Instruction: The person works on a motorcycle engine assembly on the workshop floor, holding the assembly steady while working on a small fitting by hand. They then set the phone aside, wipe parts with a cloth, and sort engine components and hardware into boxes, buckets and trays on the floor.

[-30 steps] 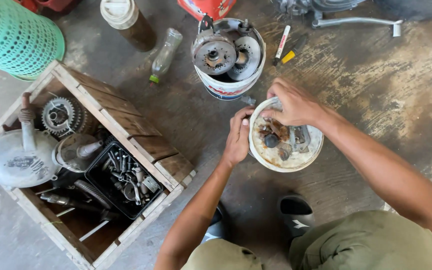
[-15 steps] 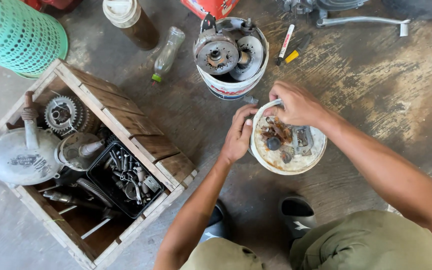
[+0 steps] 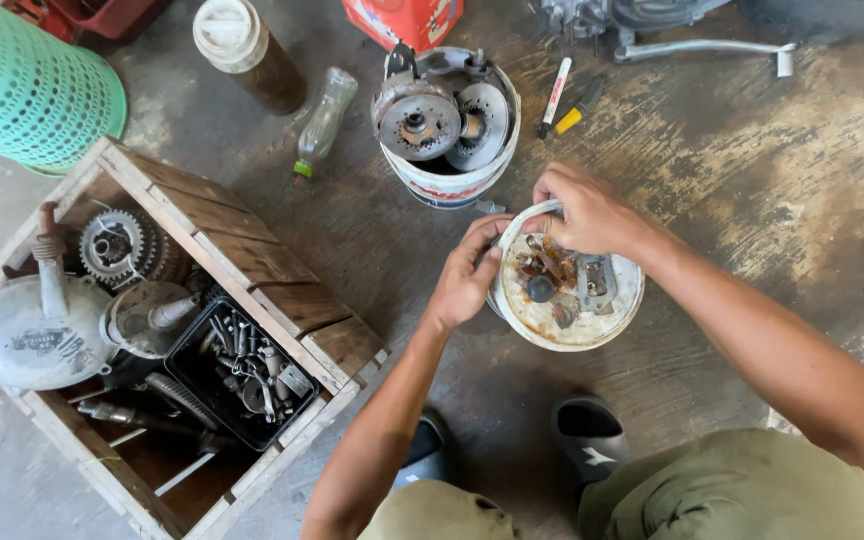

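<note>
**Around the work on the stained floor**

A wooden crate (image 3: pixel 252 262) stands at the left. Inside it lie a grey metal tank (image 3: pixel 22 340), a toothed gear (image 3: pixel 117 245) and a black tray (image 3: pixel 242 375) full of small bolts and tools. A green mesh basket (image 3: pixel 27 90) is at the upper left corner. Near it stand a brown bottle with a white cap (image 3: pixel 252 50) and a clear plastic bottle (image 3: pixel 324 120), which lies on its side. A white bucket (image 3: pixel 447 180) holds round metal discs (image 3: pixel 417 120). Beside the bucket lie a white marker (image 3: pixel 556 95) and a yellow-handled screwdriver (image 3: pixel 580 108). A red container (image 3: pixel 402 20) is at the top edge.
</note>
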